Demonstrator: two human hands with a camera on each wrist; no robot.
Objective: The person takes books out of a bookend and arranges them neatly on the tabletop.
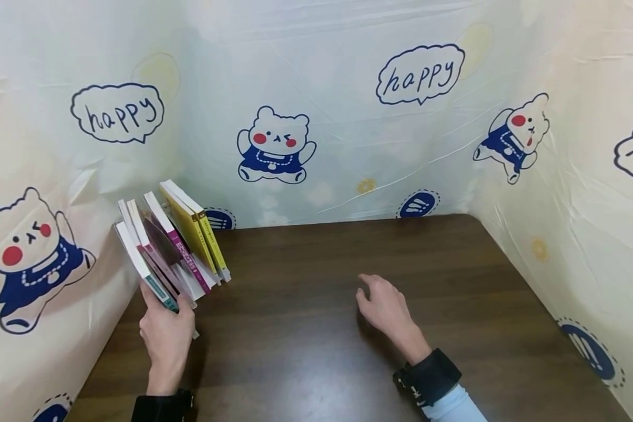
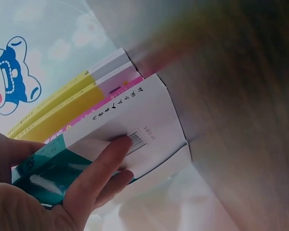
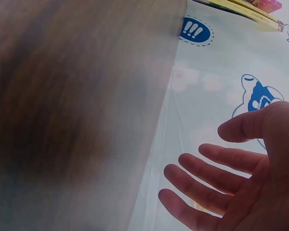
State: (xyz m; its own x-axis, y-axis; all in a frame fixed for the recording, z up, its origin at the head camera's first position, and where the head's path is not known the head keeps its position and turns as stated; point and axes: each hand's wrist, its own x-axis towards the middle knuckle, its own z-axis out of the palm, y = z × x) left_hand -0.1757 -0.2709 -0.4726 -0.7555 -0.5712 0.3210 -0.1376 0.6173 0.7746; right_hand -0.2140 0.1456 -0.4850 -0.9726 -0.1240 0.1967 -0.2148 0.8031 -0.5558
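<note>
Several books stand side by side in a leaning row at the table's left back. My left hand (image 1: 167, 331) grips the white and teal book (image 1: 146, 266) at the row's near left end; in the left wrist view its fingers lie on the book's white back cover (image 2: 159, 115) near a barcode. Beside it are books with pink-purple spines (image 1: 190, 261) and yellow books (image 1: 190, 225) at the right end. My right hand (image 1: 387, 308) is held over the middle of the table, holding nothing, its fingers apart and relaxed in the right wrist view.
The dark wooden table (image 1: 295, 328) reaches back to a pale curtain (image 1: 337, 135) with printed bears and "happy" bubbles. The curtain also stands along the left and right sides. The yellow books (image 3: 245, 10) show at the top of the right wrist view.
</note>
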